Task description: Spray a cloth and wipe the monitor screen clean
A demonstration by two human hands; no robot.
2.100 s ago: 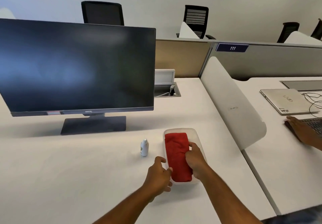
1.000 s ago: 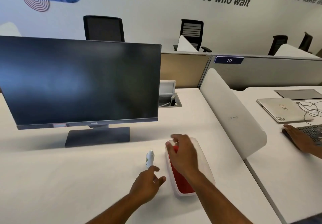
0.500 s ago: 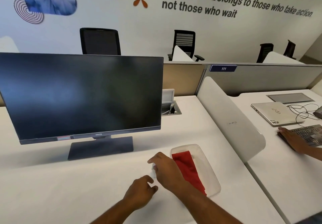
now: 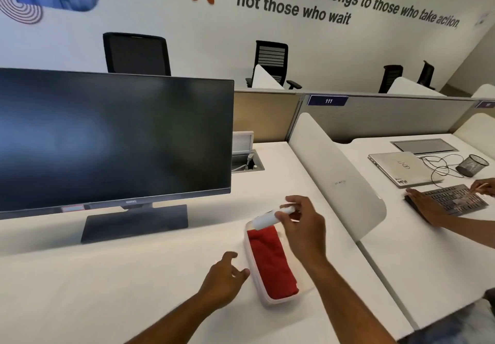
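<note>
Step in hand, by judgement: spraying. Small white spray bottle (image 4: 270,216), cylindrical and smooth, pinched in right hand (image 4: 304,225) and held tilted above far end of clear plastic tray (image 4: 253,271). Folded red cloth (image 4: 270,260), soft and matte, lying inside tray. Left hand (image 4: 223,276) loosely spread just beside tray, gripping nothing. Next: nozzle aimed at cloth and pressed. Monitor (image 4: 115,137), dark and glossy, unwiped on white desk (image 4: 93,276).

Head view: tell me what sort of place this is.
Most likely an open-plan office: a monitor on a white desk, a numbered partition sign between workstations, and office chairs along a wall bearing a motivational slogan.
</note>
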